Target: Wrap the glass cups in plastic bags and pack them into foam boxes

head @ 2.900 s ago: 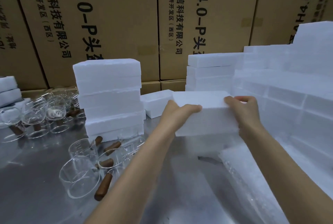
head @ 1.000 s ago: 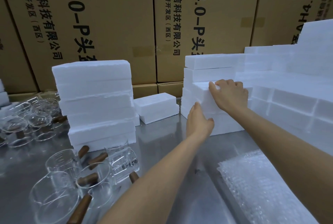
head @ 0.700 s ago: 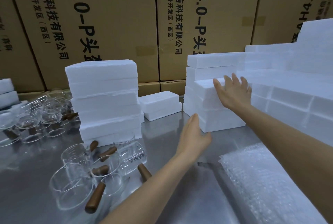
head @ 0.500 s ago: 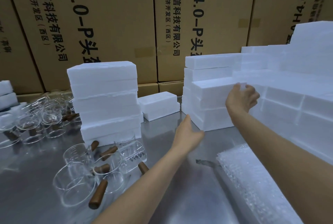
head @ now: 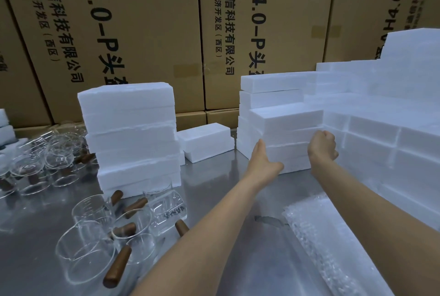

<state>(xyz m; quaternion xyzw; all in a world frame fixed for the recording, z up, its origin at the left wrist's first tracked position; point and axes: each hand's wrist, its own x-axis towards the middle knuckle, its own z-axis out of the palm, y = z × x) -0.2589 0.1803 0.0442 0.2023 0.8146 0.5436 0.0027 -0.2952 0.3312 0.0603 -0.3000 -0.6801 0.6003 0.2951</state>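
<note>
Brown cartons stand behind the shiny table [head: 250, 260]; left hand [head: 264, 160] flat against stacked foam boxes [head: 283, 129], right hand [head: 323, 147] curled, empty; a hard push could tip them onto nearby glass cups [head: 114, 229]

A wall of big brown cardboard cartons [head: 147, 34] is stacked up along the back, printed with black Chinese text and "4.0-P". Everything's laid out on a shiny metal table [head: 250, 260], and some smaller brown cartons [head: 207, 118] are tucked in at the bottom of that wall.
</note>
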